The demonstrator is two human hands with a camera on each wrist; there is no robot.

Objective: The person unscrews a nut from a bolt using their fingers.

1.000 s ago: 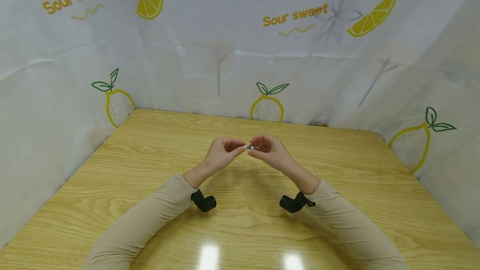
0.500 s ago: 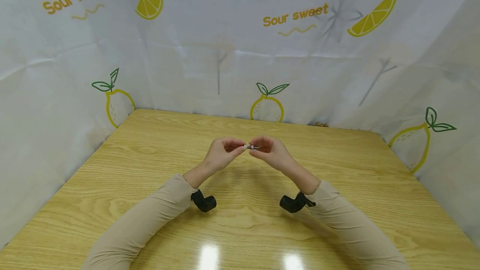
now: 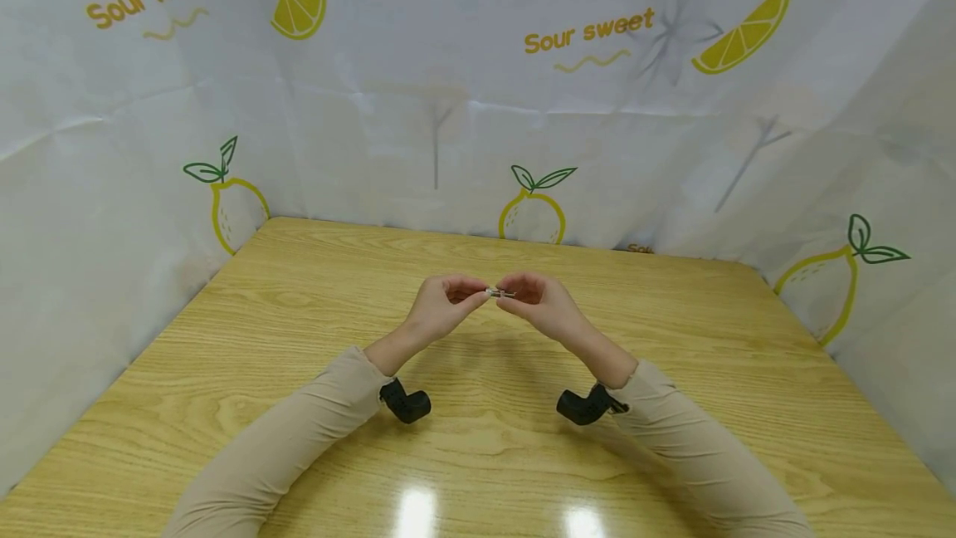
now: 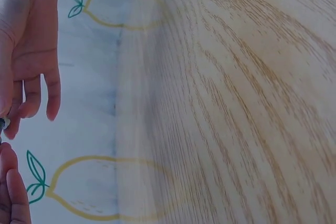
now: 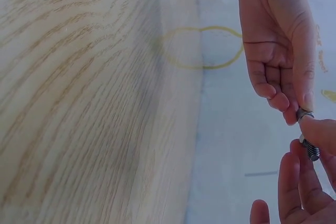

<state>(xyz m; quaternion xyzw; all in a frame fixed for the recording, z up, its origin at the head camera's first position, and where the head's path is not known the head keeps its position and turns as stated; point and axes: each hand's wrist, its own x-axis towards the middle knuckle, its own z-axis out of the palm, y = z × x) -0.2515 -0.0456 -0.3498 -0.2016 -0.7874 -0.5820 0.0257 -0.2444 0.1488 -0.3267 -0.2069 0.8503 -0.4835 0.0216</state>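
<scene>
Above the middle of the table, both hands meet at a small metal bolt (image 5: 313,152). My left hand (image 3: 436,307) pinches its head end between thumb and fingertips. Beside it, my right hand (image 3: 548,305) has its thumb and index finger on a nut (image 5: 303,139) partway along the shaft. The threaded end points toward the right palm. In the right wrist view the right thumb covers part of the shaft and nut. Only a dark bit of the bolt shows at the left edge of the left wrist view.
A wood-grain table (image 3: 478,455) spreads beneath the hands. White curtain-like cloth (image 3: 388,139) printed with lemons closes off the back and both sides. Black wrist mounts (image 3: 407,402) hang below each sleeve cuff, above the tabletop.
The right thumb and fingertips have shifted slightly at the nut, and the glint on the metal differs. The left hand and both forearms stay in place.
</scene>
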